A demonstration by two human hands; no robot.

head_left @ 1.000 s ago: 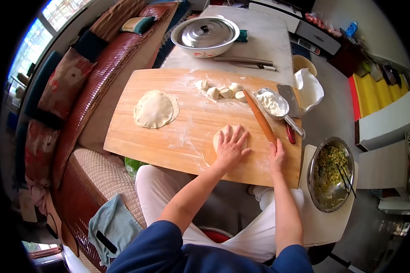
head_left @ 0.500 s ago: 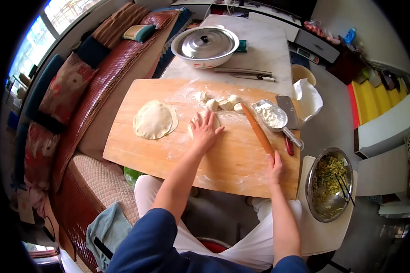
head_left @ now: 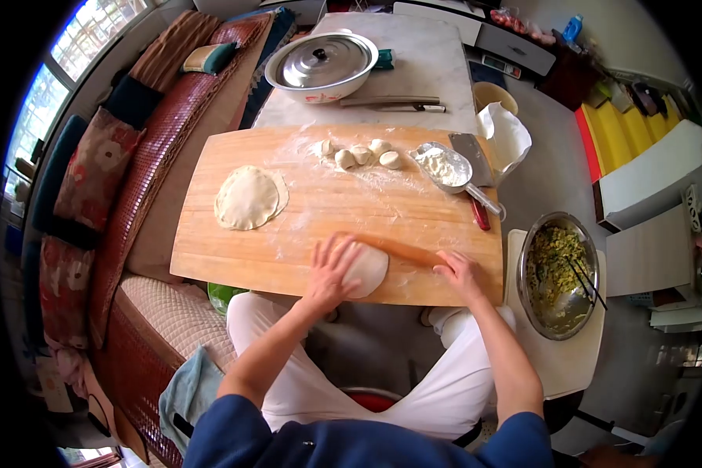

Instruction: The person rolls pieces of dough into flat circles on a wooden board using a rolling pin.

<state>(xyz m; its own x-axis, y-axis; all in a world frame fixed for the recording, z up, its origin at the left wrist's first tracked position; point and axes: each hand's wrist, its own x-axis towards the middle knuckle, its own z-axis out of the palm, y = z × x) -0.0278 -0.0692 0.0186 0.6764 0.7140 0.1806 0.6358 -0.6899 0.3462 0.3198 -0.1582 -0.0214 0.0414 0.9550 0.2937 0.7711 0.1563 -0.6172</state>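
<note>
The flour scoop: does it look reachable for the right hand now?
Probably yes, after releasing the rolling pin: between the right hand and the flour scoop lies mostly open board, with a red handle beside it.

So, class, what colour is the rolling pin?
Orange-brown. The rolling pin shows best in the head view.

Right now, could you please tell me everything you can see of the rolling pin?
The rolling pin is slender, plain and reddish brown, and looks wooden; motion blur hides finer detail. It lies at a slant above the wooden board, its left end farther from the person than its right. The right hand holds its right end. Its left stretch runs along the far edge of the dough round, close to the fingers of the left hand; whether those touch it is unclear.
</note>
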